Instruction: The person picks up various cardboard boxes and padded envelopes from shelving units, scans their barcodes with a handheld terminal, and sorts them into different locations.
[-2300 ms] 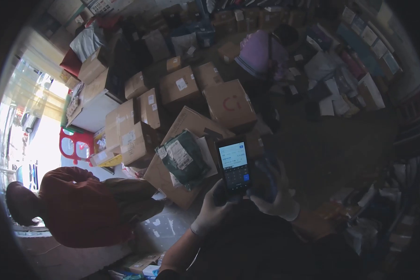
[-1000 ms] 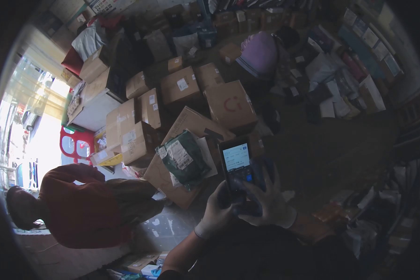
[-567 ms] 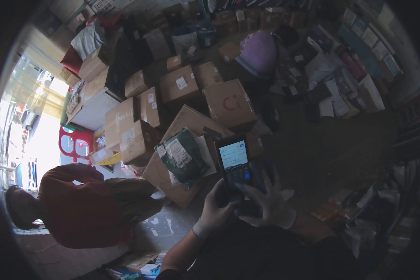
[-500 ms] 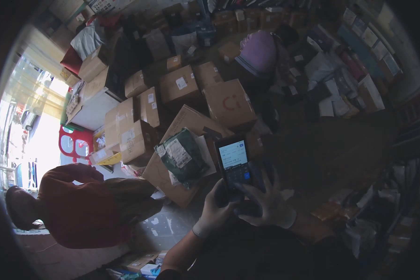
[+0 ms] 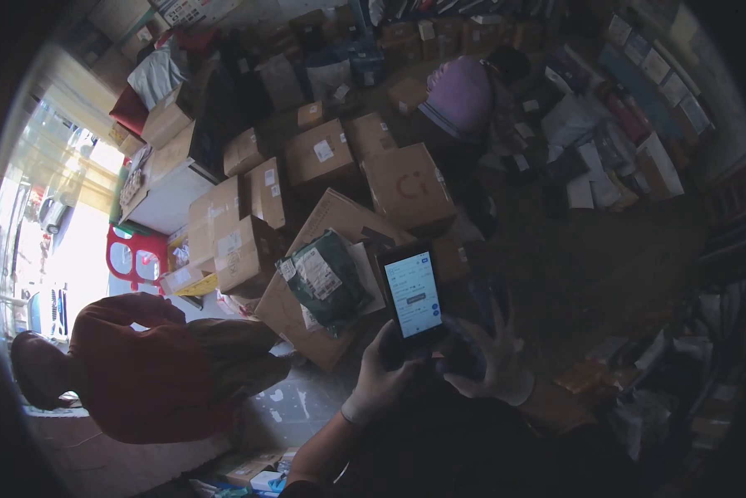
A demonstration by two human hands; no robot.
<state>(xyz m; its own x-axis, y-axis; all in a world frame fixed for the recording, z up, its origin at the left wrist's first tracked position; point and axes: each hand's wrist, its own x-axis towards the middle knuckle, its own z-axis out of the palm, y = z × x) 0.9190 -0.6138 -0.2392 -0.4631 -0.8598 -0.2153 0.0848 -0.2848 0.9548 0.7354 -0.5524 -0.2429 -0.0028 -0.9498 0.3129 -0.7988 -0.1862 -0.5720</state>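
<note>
A phone (image 5: pixel 414 292) with a lit screen of text is held upright in my gloved left hand (image 5: pixel 381 382), whose fingers wrap round its lower left side. My gloved right hand (image 5: pixel 496 361) is beside the phone's lower right corner, with its fingers spread and nothing seen in it. Beyond the phone, a dark green parcel (image 5: pixel 327 278) with white labels lies on a large cardboard box (image 5: pixel 286 311). A box with a smile-like mark (image 5: pixel 408 187) stands behind the phone.
A person in a red top (image 5: pixel 145 369) is at the left. Another person in a purple top (image 5: pixel 458 95) bends over near the back. Stacked cardboard boxes (image 5: pixel 215 216) stand left of centre; bagged parcels (image 5: pixel 568 124) lie at the right. A red plastic frame (image 5: pixel 136 256) is near the window.
My right hand has moved right, off the phone's front. The phone's screen shows a different page, with the keypad gone, and more of it is visible.
</note>
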